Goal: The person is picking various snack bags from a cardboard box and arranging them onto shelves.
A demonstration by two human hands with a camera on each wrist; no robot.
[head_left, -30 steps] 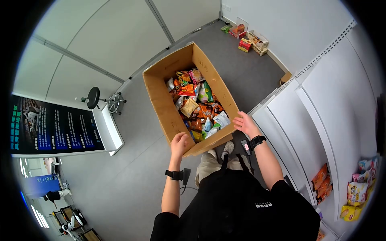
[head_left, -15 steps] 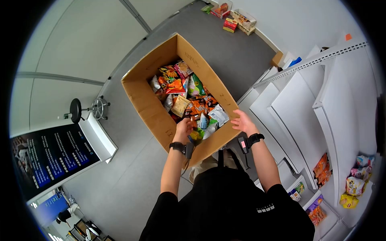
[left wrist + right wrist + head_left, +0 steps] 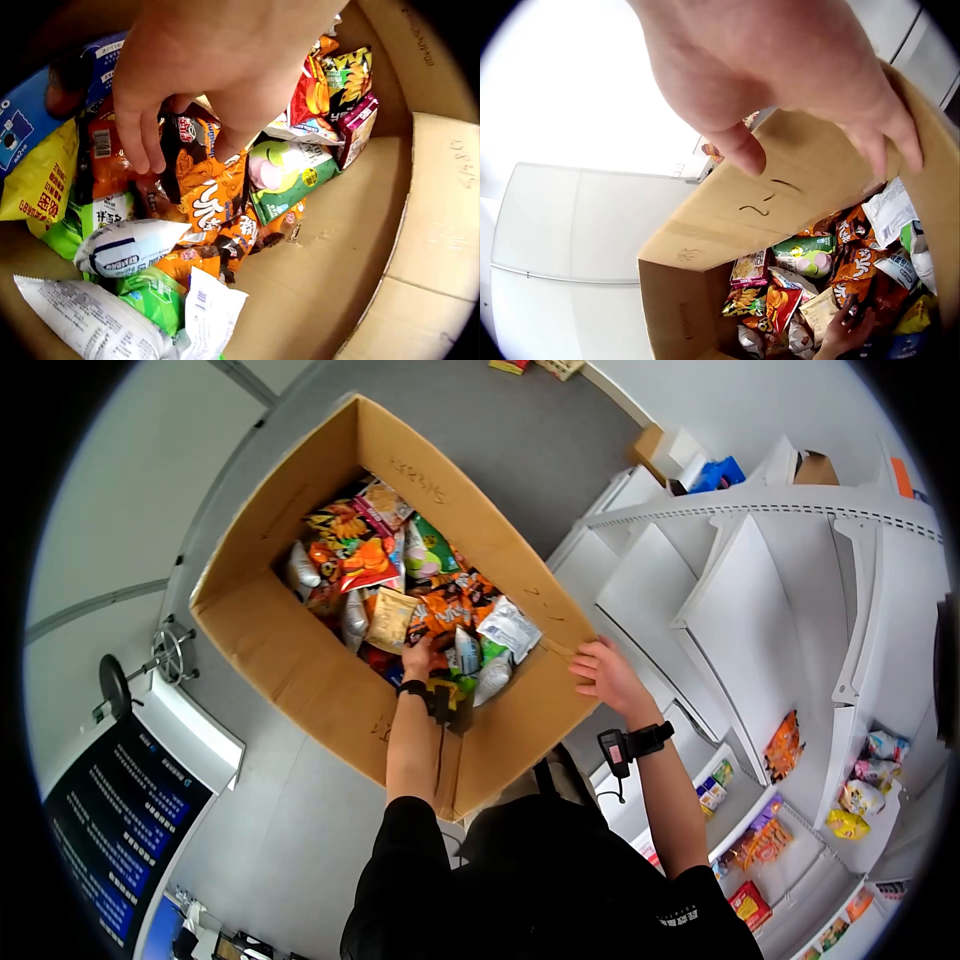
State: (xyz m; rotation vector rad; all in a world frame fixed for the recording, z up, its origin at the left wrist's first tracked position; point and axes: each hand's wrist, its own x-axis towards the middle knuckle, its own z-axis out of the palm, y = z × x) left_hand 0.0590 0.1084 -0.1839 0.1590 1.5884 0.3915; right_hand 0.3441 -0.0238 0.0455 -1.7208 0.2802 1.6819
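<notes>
The left hand (image 3: 418,657) reaches down inside a cardboard box (image 3: 290,655), its thumb and fingers apart on either side of an orange-and-black snack bag (image 3: 212,180); whether they touch it cannot be told. That bag lies among the heaped packets, directly below the hand. The right hand (image 3: 605,675) is at the rim on the other side, fingers loose and thumb spread away; its contact with the cardboard is unclear.

Crowding the left hand are one flat tan packet (image 3: 391,618), one yellow pouch (image 3: 41,176) and one blue package (image 3: 22,135). Nearby lie a green bag (image 3: 292,176) with pale round shapes printed on it and a white printed pouch (image 3: 90,322), their thin film creased and glossy. One purple-edged packet (image 3: 358,129) is boxier. The tall, matt brown walls bear handwritten marks and enclose the heap.

Beyond the right arm stands white shelving (image 3: 740,620), with four bags (image 3: 860,797) in a row on one shelf. Across the floor are one round-seated black stool (image 3: 115,685) and a dark display board (image 3: 120,830).
</notes>
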